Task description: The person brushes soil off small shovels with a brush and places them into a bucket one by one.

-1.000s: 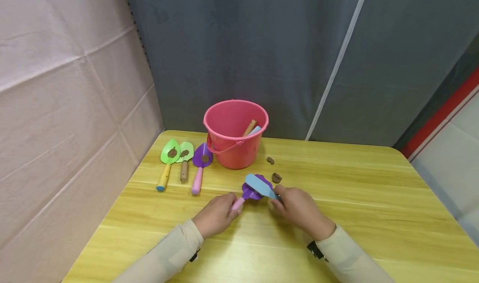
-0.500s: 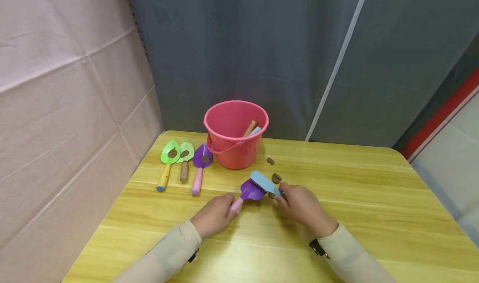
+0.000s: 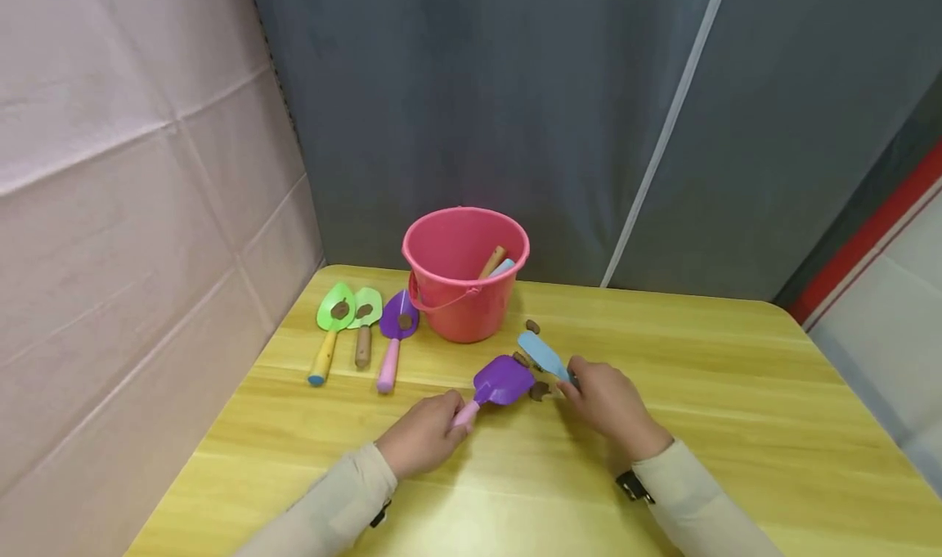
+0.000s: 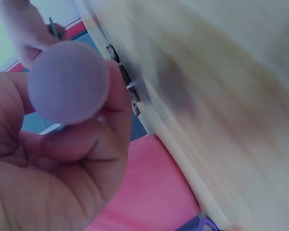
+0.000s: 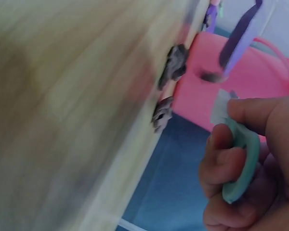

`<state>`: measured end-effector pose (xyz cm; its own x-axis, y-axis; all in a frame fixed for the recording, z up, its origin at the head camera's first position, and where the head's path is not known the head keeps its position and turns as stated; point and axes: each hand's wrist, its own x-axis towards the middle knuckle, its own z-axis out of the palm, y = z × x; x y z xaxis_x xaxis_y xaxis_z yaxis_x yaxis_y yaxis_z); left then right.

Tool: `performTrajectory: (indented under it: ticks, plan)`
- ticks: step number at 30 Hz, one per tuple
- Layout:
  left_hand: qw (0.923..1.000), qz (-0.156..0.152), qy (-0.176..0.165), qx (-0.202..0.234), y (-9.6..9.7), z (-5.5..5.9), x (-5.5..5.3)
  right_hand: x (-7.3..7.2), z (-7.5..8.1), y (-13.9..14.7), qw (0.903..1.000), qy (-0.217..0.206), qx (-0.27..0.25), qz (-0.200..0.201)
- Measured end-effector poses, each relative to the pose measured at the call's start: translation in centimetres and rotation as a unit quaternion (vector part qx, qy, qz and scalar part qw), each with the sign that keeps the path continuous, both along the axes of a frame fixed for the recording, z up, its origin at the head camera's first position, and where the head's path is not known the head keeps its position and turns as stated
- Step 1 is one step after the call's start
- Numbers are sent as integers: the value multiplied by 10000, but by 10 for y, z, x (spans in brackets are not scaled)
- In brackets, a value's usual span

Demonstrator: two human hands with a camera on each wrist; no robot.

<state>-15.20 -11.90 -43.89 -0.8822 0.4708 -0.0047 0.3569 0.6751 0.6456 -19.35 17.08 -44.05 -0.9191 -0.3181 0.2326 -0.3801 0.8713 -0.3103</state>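
Note:
My left hand (image 3: pixel 424 434) grips the pink handle (image 3: pixel 466 415) of a toy shovel, whose purple blade (image 3: pixel 504 379) shows no lump on its visible face. In the left wrist view the rounded handle end (image 4: pixel 69 82) fills the hand's grip. My right hand (image 3: pixel 609 399) holds a light-blue brush (image 3: pixel 543 353) just right of the blade; its curved green handle (image 5: pixel 244 163) lies within the curled fingers in the right wrist view. Brown lumps (image 3: pixel 540 390) lie around the blade's tip and partly under the brush. Another brown lump (image 3: pixel 533 326) lies farther back.
A pink bucket (image 3: pixel 471 312) with handles poking out of it stands at the back. Left of it lie a bright green shovel (image 3: pixel 327 295), a pale green one (image 3: pixel 374 297) and a purple one (image 3: pixel 391 328), each bearing a brown lump. A dark curtain (image 3: pixel 456 91) hangs behind the table.
The brush has moved right, off the shovel's blade, uncovering its purple face. A brown lump has come out from beside the blade onto the right. The left hand has barely moved.

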Motion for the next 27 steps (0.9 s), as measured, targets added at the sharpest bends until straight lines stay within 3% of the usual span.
performTrajectory:
  ticks: [8,15,19,23,27]
  plan:
    - [9998,11,-189,-51,-2,2,2,0,-5,7,9989,-306,-187,-299]
    - [9996,0,-279,10,0,4,2,15,14,-15,9981,50,-385,487]
    - [9995,40,-322,12,3,7,2,26,21,-30,9959,-40,-215,873]
    - [9997,70,-249,-32,4,9,0,30,20,-36,9954,-156,-75,947]
    - [9998,76,-206,-24,5,10,-1,25,14,-34,9965,-122,-76,829]
